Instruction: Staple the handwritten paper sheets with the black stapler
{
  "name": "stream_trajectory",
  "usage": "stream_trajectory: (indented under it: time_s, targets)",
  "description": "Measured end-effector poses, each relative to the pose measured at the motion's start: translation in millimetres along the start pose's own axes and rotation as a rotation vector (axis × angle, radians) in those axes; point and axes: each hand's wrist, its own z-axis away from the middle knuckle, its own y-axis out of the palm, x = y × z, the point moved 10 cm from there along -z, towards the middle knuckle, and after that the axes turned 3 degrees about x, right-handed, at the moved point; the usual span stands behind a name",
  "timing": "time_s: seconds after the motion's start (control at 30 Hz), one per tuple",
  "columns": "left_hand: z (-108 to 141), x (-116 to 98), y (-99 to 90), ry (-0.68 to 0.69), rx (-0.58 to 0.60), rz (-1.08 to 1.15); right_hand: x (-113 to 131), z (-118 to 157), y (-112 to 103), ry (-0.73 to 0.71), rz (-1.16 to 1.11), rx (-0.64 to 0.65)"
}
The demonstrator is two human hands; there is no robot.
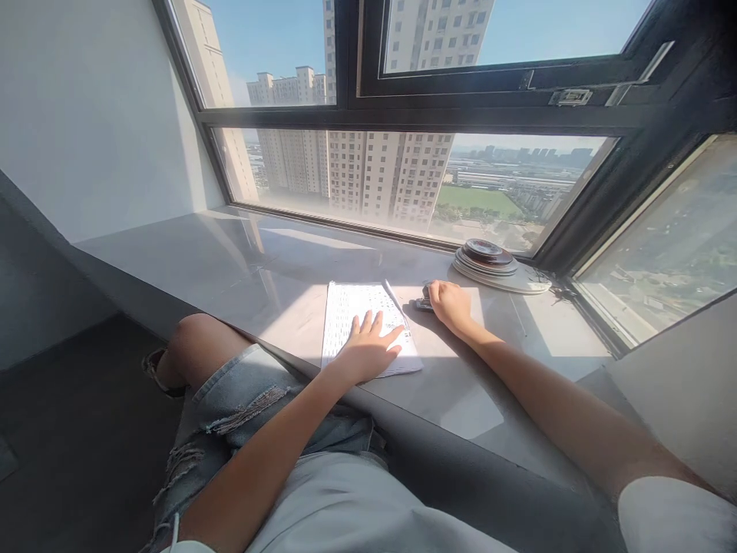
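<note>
A stack of white sheets with printed or written marks [345, 315] lies on the pale window sill [288, 253]. Across its lower right part rests my left hand [369, 349], palm down with the fingers spread. To the right of the sheets, my right hand [449, 303] is closed around a small dark and silvery object [424, 302], which is mostly covered by the fingers and touches or nearly touches the sill. A thin pen-like item [394, 295] lies along the upper right edge of the sheets.
Stacked plates or discs [487, 265] stand near the window at the back right, with some thin dark wiring [564, 290] beside them. The dark window frame [403, 119] borders the sill. My bent knee is against its front edge on the left.
</note>
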Motion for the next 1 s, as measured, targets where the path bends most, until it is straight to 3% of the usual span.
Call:
stream_trajectory:
  time_s: [0.17, 0.33, 0.43, 0.57, 0.67, 0.77, 0.87, 1.0]
  targets:
    - [-3, 32, -7.8, 0.013, 0.043, 0.025, -3, 0, 0, 0.011, -0.026, -0.011]
    - [-4, 60, -17.4, 0.013, 0.009, 0.037, -1, -1, 1, 0.016, -0.026, 0.019]
    - [-3, 62, -22.0, -0.016, -0.040, 0.018, 0, -6, 3, 0.010, -0.047, 0.136]
    - [1, 69, -43.0, -0.089, -0.184, 0.040, 10, -12, 6, -0.180, -0.100, 0.346]
    - [12, 99, -68.4, -0.208, -0.331, 0.084, 10, -10, 7, -0.260, -0.049, 0.406]
    - [29, 147, -82.4, -0.410, -0.381, 0.049, 11, -5, 2, -0.198, 0.040, 0.356]
    - [44, 184, -83.1, -0.529, -0.390, 0.088, 39, 2, -5, -0.156, -0.093, 0.319]
    - [55, 216, -82.7, -0.629, -0.513, 0.173, 114, -6, -9, -0.195, -0.322, 0.299]
